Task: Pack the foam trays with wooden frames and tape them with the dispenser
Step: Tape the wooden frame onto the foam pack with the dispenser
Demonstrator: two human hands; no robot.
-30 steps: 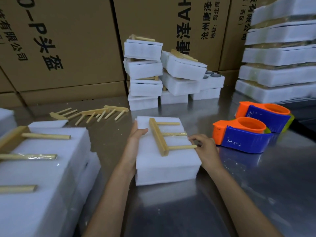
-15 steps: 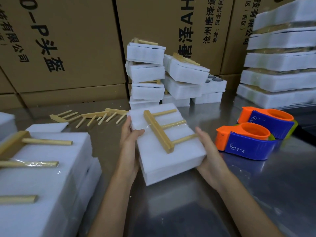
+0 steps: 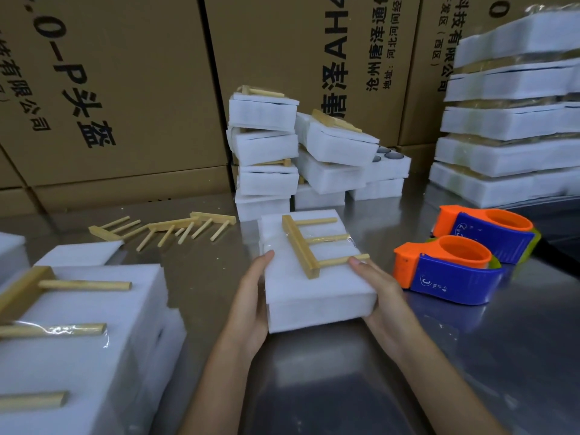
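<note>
Both hands clasp the tray [image 3: 314, 296] by its long sides, left hand [image 3: 251, 306] and right hand [image 3: 378, 288], with the dispenser [image 3: 445, 271] just beside the right.

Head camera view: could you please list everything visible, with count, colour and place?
White foam tray block: one, centre, held in both hands.
Pale wooden three-pronged frame: one, on that block.
Loose wooden frames: several, tan, table left-centre.
Orange-and-blue tape dispensers: two, table right.
Foam block stacks: white, back centre, right, near left.
Brown cardboard cartons: behind.
Hands: left, right, gripping the block's sides.
</note>
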